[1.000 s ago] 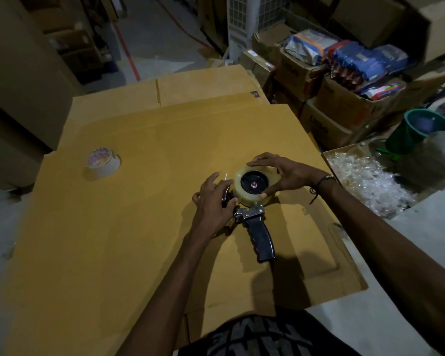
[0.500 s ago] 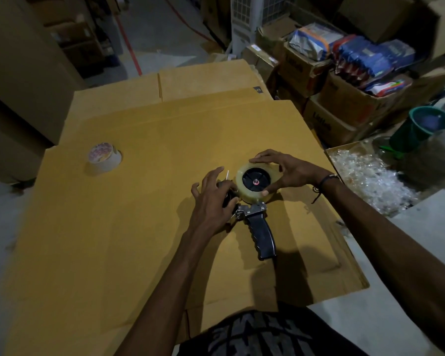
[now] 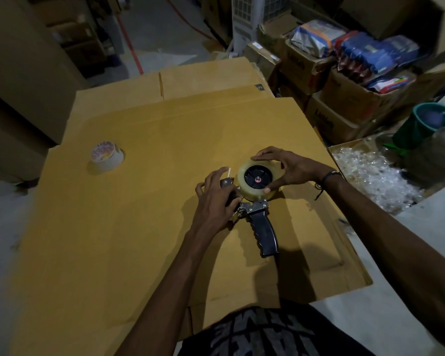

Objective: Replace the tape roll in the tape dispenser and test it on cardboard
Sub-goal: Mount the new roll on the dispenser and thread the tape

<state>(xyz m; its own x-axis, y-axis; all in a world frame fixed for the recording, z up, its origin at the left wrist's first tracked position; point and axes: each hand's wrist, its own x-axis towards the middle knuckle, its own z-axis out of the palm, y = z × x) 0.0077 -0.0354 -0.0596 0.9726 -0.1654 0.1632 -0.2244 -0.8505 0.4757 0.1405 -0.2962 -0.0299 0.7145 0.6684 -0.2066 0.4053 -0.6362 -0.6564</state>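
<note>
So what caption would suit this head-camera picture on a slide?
Right hand seats a clear tape roll on the dispenser; left hand steadies its front.

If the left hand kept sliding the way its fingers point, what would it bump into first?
Probably nothing soon: the left hand points up and slightly left, over bare cardboard. The spare tape roll lies well off to the left of that line.

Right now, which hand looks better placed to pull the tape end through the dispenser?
Probably the left hand: it rests at the tape dispenser front, beside the tape roll. The right hand is busy, fingers around the roll, steadying it.
</note>
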